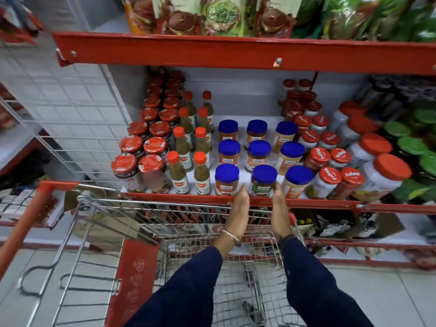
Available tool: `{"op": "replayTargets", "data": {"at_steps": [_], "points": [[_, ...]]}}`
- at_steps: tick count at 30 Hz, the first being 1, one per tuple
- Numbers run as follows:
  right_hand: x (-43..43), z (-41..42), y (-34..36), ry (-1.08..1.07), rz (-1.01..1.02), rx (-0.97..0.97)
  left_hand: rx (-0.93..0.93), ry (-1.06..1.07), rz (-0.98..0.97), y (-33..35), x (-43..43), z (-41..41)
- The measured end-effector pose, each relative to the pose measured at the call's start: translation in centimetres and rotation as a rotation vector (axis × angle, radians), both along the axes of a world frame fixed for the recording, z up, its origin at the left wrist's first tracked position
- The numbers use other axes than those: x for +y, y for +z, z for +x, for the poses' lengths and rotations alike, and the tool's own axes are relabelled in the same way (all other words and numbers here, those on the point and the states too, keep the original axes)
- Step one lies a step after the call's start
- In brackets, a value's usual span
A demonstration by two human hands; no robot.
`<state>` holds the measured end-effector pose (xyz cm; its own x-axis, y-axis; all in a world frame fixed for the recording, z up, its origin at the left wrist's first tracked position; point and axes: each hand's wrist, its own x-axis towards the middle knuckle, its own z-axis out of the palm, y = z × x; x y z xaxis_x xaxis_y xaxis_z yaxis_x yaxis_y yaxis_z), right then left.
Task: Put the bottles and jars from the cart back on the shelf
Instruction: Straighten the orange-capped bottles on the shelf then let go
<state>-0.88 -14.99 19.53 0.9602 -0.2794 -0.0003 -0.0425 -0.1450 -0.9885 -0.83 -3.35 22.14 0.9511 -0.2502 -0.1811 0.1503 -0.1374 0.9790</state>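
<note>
A blue-lidded jar with a green label stands upright in the middle of the front row on the red-edged shelf. My left hand reaches over the wire cart, fingers straight, with its tips just left of the jar and a thin gap showing. My right hand lies against the jar's right side with the thumb on it. More blue-lidded jars fill three short rows around it. Only bare wire mesh shows in the cart's basket.
Left of the blue jars stand orange-capped sauce bottles and red-lidded dark jars. To the right are red-lidded jars, big white tubs and green-lidded ones. Spice pouches fill the shelf above. A red flap is on the cart.
</note>
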Motion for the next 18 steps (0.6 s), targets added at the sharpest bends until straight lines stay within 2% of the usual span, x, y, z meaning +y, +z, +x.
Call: {"op": "replayTargets", "data": {"at_steps": [2,5,9,14,18], "points": [[-0.6,0.8,0.2,0.061,0.045,0.04,0.142,0.038,-0.127,-0.3,-1.2,1.4],[-1.5,1.4,0.1,0.094,0.081,0.105,0.225,0.044,-0.185,-0.8,-2.2,2.8],[-2.4,1.7,-0.1,0.117,0.093,0.158,0.205,0.032,-0.146,-2.1,-2.6,3.4],[-2.9,1.7,-0.1,0.168,0.001,0.207,0.161,0.045,-0.155,-1.9,-2.6,3.5],[-3.1,1.7,-0.1,0.16,-0.013,0.193,0.22,0.066,-0.119,-1.3,-2.8,3.4]]}}
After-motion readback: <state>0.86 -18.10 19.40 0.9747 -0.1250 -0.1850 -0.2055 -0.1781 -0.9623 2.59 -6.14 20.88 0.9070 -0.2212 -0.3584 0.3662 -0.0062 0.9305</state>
